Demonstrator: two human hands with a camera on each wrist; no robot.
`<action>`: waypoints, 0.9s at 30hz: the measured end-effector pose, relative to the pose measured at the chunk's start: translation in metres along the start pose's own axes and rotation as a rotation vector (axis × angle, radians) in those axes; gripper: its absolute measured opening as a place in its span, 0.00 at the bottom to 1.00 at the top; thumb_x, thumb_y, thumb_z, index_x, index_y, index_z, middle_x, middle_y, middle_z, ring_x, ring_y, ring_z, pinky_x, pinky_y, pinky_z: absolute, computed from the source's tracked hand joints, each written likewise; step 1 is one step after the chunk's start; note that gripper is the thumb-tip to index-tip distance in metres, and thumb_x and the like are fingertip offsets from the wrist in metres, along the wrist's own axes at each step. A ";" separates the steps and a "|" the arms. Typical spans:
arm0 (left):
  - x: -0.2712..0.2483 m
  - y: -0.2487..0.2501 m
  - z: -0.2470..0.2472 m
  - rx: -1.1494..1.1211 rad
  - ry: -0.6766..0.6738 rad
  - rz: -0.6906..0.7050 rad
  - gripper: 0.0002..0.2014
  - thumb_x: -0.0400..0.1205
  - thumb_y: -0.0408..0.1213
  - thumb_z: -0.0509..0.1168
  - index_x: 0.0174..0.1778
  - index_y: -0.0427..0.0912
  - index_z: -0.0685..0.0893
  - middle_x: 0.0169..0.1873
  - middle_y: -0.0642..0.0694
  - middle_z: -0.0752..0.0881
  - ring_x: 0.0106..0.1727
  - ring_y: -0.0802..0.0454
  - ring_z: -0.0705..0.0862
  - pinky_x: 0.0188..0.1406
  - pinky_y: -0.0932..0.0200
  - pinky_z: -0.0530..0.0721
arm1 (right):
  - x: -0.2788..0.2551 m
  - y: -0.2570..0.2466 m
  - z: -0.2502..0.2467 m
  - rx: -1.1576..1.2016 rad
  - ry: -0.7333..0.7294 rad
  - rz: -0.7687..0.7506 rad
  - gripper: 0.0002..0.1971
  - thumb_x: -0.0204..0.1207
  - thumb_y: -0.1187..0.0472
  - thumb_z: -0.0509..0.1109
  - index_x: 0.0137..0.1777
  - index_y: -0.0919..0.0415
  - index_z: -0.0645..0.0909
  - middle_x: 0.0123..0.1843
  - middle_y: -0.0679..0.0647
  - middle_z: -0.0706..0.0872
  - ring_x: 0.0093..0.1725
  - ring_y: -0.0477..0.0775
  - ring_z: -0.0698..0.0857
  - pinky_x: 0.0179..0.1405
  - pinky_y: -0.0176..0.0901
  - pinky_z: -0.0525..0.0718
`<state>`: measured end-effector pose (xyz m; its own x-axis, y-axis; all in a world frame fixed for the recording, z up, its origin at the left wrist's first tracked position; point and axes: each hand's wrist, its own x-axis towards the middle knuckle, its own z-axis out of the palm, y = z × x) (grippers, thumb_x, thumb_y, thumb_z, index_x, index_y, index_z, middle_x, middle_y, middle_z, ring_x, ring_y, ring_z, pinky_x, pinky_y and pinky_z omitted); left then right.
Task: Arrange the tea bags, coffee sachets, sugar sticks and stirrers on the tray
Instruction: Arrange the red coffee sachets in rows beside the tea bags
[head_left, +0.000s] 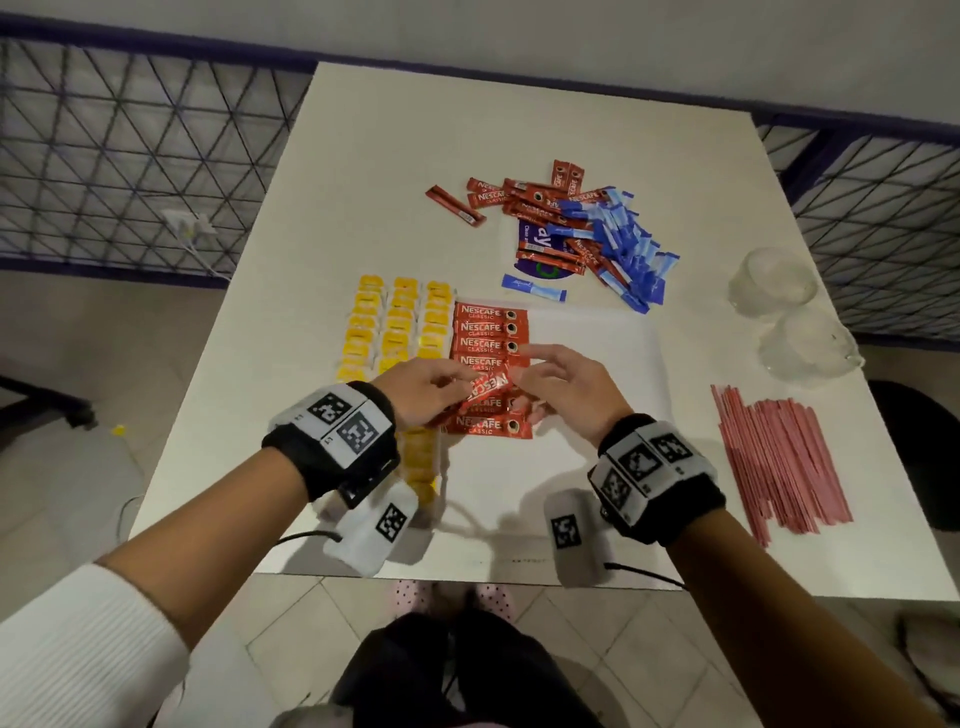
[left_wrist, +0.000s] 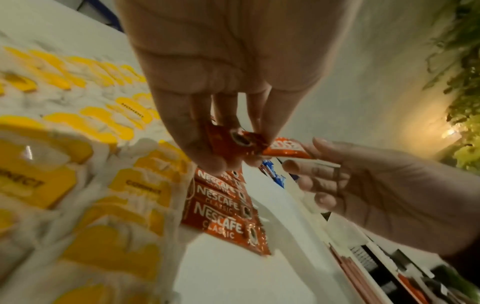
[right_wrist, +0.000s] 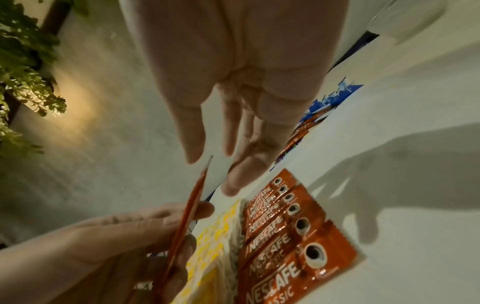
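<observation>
My left hand (head_left: 467, 387) pinches one red Nescafe coffee sachet (head_left: 488, 388) just above the white tray (head_left: 597, 374). In the left wrist view its fingertips (left_wrist: 221, 162) grip the sachet (left_wrist: 283, 148) by the cup-print end. My right hand (head_left: 524, 374) is at the other end with straight fingers. Its thumb and forefinger lie either side of the sachet's tip (right_wrist: 207, 164) without closing on it. Below, a column of red sachets (head_left: 491, 327) lies flat, and yellow tea bags (head_left: 397, 327) sit in three columns to its left.
A loose pile of red sachets (head_left: 540, 208) and blue sugar sticks (head_left: 628, 244) lies at the back. One sugar stick (head_left: 535, 288) lies apart. Pink stirrers (head_left: 784, 457) lie at the right. Two upturned glass cups (head_left: 771, 283) stand at the right edge.
</observation>
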<state>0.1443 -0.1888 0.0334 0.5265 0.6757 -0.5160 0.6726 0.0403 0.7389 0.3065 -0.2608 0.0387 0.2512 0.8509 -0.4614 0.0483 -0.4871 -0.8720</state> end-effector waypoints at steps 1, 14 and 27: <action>-0.001 0.001 0.002 0.006 0.016 0.019 0.14 0.84 0.39 0.61 0.65 0.43 0.81 0.57 0.46 0.81 0.61 0.50 0.79 0.64 0.58 0.74 | 0.001 0.002 -0.002 -0.024 -0.046 0.022 0.18 0.74 0.62 0.72 0.63 0.62 0.76 0.41 0.57 0.85 0.38 0.58 0.83 0.45 0.54 0.84; 0.000 0.003 0.008 -0.248 0.217 0.003 0.04 0.74 0.40 0.73 0.39 0.49 0.83 0.38 0.53 0.84 0.43 0.56 0.82 0.44 0.63 0.79 | 0.008 0.015 -0.019 -0.288 -0.289 0.015 0.05 0.74 0.61 0.72 0.41 0.51 0.78 0.37 0.53 0.85 0.33 0.60 0.82 0.32 0.44 0.78; -0.006 -0.012 0.021 0.117 0.185 -0.122 0.12 0.78 0.43 0.69 0.27 0.53 0.82 0.37 0.51 0.82 0.65 0.44 0.76 0.71 0.45 0.71 | -0.004 0.039 -0.027 -0.356 -0.362 0.201 0.05 0.75 0.58 0.71 0.47 0.58 0.81 0.39 0.52 0.82 0.35 0.46 0.79 0.35 0.32 0.80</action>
<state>0.1435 -0.2085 0.0185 0.3409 0.7946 -0.5025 0.7866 0.0516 0.6153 0.3338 -0.2883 0.0111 -0.0571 0.7170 -0.6947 0.3735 -0.6300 -0.6809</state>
